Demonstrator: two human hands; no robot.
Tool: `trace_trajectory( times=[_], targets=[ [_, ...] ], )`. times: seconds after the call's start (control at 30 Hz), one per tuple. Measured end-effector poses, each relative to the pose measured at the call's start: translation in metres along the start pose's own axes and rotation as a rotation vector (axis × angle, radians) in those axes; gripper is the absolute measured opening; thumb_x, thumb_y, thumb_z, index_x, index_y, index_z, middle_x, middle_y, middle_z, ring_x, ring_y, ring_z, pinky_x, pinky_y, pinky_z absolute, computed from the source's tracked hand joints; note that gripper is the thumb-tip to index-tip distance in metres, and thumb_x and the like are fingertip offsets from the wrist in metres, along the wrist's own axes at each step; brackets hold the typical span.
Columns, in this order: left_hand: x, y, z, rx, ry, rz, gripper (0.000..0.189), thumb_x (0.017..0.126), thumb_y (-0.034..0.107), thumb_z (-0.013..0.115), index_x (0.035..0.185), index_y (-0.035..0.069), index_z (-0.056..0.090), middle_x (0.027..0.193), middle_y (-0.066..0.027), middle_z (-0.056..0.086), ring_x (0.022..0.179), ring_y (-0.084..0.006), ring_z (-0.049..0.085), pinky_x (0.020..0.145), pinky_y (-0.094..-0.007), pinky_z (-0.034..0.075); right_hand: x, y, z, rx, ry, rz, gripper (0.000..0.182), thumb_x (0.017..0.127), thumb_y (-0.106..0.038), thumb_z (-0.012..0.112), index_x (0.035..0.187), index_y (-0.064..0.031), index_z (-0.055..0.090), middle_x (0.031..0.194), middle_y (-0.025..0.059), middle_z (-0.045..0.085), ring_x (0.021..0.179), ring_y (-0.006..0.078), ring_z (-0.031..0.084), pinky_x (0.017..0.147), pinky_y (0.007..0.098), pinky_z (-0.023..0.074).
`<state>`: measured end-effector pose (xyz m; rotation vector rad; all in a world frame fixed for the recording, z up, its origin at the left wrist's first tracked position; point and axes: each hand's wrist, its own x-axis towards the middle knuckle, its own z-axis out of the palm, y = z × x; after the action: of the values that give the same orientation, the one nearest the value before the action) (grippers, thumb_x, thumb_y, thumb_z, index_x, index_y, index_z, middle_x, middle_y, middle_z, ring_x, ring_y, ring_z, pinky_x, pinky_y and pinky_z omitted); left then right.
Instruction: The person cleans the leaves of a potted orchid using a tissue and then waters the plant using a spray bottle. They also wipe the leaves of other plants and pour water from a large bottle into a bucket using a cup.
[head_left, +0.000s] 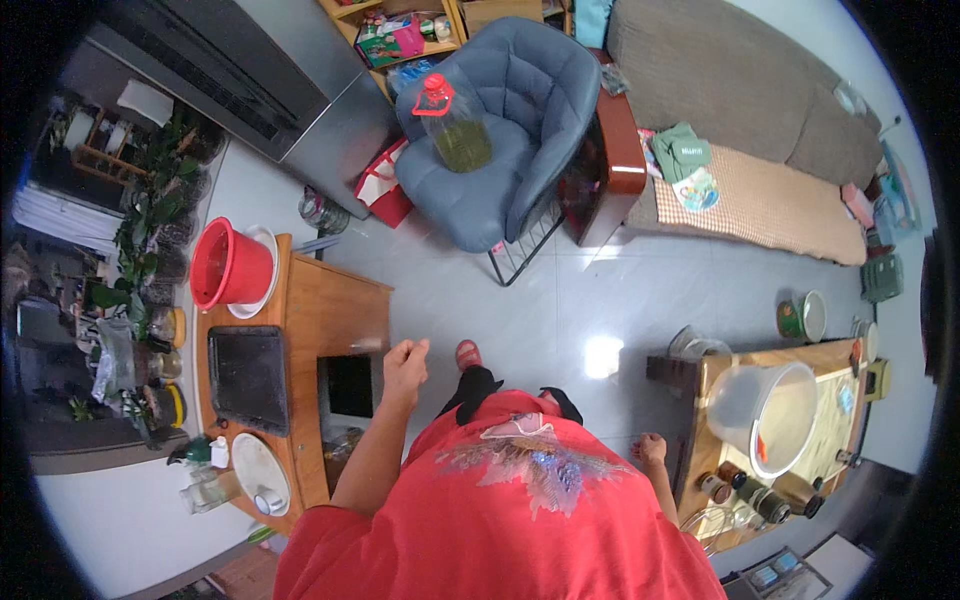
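My left hand (405, 367) hangs in the air beside the wooden desk (341, 304), its fingers curled with nothing visible in them. On that desk lie a black rectangular tray (249, 379) and a round white board or plate (255, 469) with a small cup on it. A red plastic bucket (240, 262) stands at the desk's far end, in front of a white basin (264, 300). Beside the wooden table at right, my right hand (651, 450) hangs low with curled fingers and no object showing. A large translucent plastic bucket (739, 412) stands on this table.
Ahead, a blue-grey padded chair (457, 202) bears a clear plastic jug (463, 142) with a red cap and green contents. A red gift bag (390, 199) and a glass jar (324, 210) stand on the floor. Beyond the wooden armrest (626, 154) is a grey sofa (712, 90).
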<state>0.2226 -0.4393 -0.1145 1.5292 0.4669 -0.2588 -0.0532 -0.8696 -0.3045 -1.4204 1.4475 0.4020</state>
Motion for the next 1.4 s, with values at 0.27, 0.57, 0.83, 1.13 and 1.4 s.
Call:
trace_trajectory(
  times=[0.27, 0.57, 0.83, 1.13, 1.4],
  targets=[
    [0.087, 0.019, -0.055, -0.075, 0.057, -0.064, 0.031, 0.082, 0.016, 0.058, 0.059, 0.010, 0.038, 0.050, 0.0047, 0.033, 0.041, -0.0044, 0.030, 0.036, -0.0218, 0.024, -0.037, -0.112, 0.110, -0.182, -0.085, -0.103, 0.020, 0.081, -0.013, 0.054, 0.092, 0.0031, 0.056, 0.069, 0.0135, 0.059, 0.054, 0.0207, 0.058, 0.047, 0.0334, 0.0483],
    [0.146, 0.032, -0.154, 0.164, 0.225, 0.097, 0.036, 0.081, 0.014, 0.059, 0.057, 0.008, 0.033, 0.056, 0.0051, 0.029, 0.054, -0.0047, 0.028, 0.046, -0.0240, 0.024, -0.045, -0.339, 0.263, -0.719, 0.087, -1.031, 0.028, 0.074, -0.031, 0.062, 0.086, -0.0065, 0.059, 0.072, 0.0116, 0.061, 0.069, 0.0279, 0.060, 0.062, 0.0364, 0.0462],
    [0.127, 0.038, -0.185, -0.079, 0.541, -0.076, 0.031, 0.084, 0.016, 0.056, 0.060, 0.012, 0.038, 0.049, 0.0064, 0.035, 0.040, -0.0021, 0.030, 0.037, -0.0200, 0.023, -0.094, -0.645, 0.391, -0.521, 0.093, -1.458, 0.026, 0.072, -0.026, 0.063, 0.088, -0.0051, 0.059, 0.081, 0.0136, 0.059, 0.083, 0.0285, 0.058, 0.072, 0.0375, 0.0459],
    [0.080, 0.047, -0.140, -0.442, 1.007, -0.099, 0.027, 0.084, 0.018, 0.057, 0.063, 0.011, 0.041, 0.050, 0.0032, 0.039, 0.042, -0.0052, 0.035, 0.038, -0.0203, 0.029, -0.116, -0.771, 0.497, -1.313, 0.032, -1.516, 0.065, 0.064, -0.045, 0.064, 0.115, -0.0082, 0.045, 0.111, 0.0196, 0.048, 0.096, 0.0349, 0.054, 0.079, 0.0411, 0.0465],
    [0.091, 0.059, -0.102, -0.432, 1.141, -0.131, 0.027, 0.082, 0.019, 0.058, 0.062, 0.010, 0.043, 0.049, 0.0028, 0.040, 0.041, -0.0062, 0.037, 0.038, -0.0212, 0.031, -0.096, -0.787, 0.504, -1.450, 0.000, -1.521, 0.057, 0.065, -0.043, 0.065, 0.101, -0.0038, 0.047, 0.089, 0.0204, 0.060, 0.084, 0.0371, 0.059, 0.073, 0.0435, 0.0468]
  ],
)
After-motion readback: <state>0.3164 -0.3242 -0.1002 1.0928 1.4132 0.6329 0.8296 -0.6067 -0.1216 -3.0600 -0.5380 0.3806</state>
